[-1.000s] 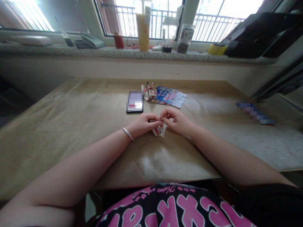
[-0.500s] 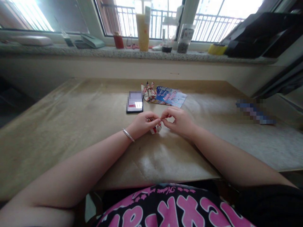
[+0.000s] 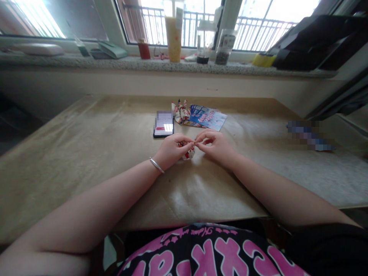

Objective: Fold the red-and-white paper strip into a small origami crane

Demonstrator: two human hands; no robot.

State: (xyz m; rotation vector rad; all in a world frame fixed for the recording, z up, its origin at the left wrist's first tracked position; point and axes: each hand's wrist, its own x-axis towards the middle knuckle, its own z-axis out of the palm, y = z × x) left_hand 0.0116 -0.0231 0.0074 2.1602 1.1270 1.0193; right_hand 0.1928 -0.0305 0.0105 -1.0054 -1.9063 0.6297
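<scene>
My left hand (image 3: pixel 174 148) is closed around a small red-and-white patterned folded paper piece (image 3: pixel 189 154), most of it hidden under the fingers. At its upper right, my right hand (image 3: pixel 215 143) pinches with thumb and forefinger, the tips meeting those of my left hand. What sits between the right fingertips is too small to make out. Just beyond the hands stands a folded paper figure (image 3: pixel 181 113) with pointed tips in the same pattern. Beside it lie blue printed sheets (image 3: pixel 209 117), and a phone (image 3: pixel 163 124) with a lit screen rests to the left.
A blurred-out blue strip-like item (image 3: pixel 310 136) lies at the table's right. Along the stone windowsill (image 3: pixel 115 63) are a yellow-filled tall container (image 3: pixel 174 40), a red jar (image 3: pixel 143 50), a clear jar (image 3: pixel 224 48), a yellow roll (image 3: pixel 263 60) and a black bag-like object (image 3: pixel 310 44).
Both hands have shifted slightly, the fingertips now closer together. Less of the patterned paper shows below the left fingers. The phone screen's content looks a little different.
</scene>
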